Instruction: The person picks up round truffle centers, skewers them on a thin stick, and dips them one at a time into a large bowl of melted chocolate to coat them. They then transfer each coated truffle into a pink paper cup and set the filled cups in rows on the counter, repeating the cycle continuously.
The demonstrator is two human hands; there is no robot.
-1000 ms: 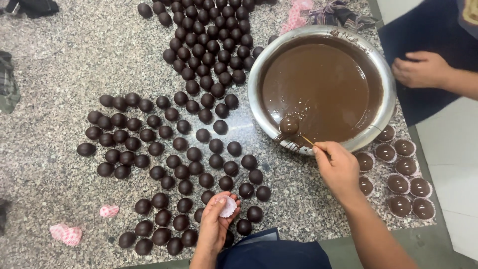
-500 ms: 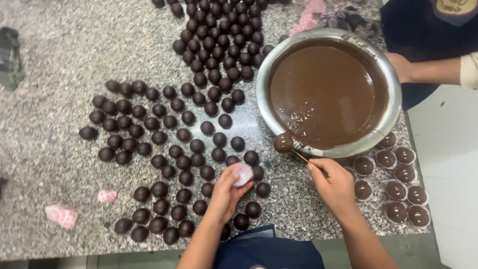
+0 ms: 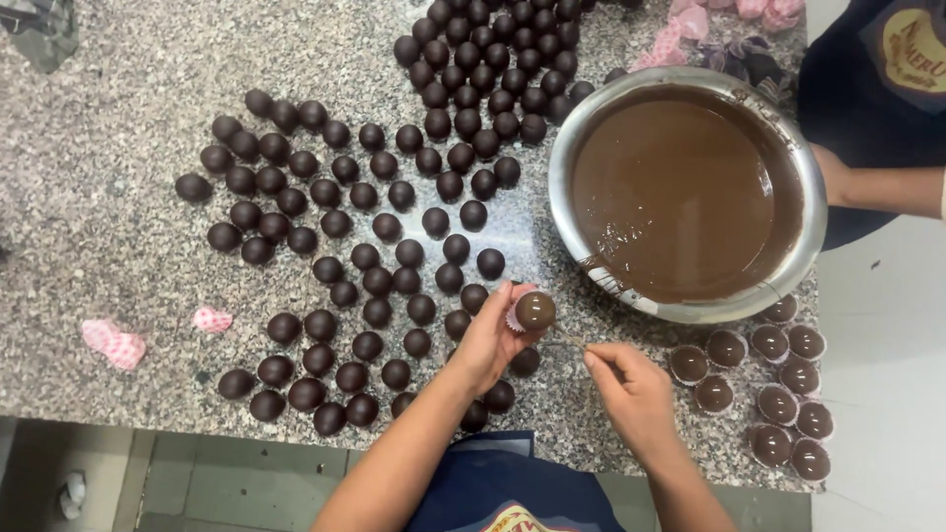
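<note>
The left hand (image 3: pixel 490 340) cups a pink paper cup (image 3: pixel 514 317), grip closed on it; the right hand (image 3: pixel 631 386) pinches a thin stick (image 3: pixel 569 338) bearing a wet chocolate ball (image 3: pixel 535 310) over the cup; a tilt could drop it onto the counter (image 3: pixel 118 148).

Pink wrappers (image 3: pixel 113 343) on counter's left; apron badges (image 3: pixel 912 49)

Left hand (image 3: pixel 490 340) cupped, right hand (image 3: pixel 631 389) pinching.
</note>
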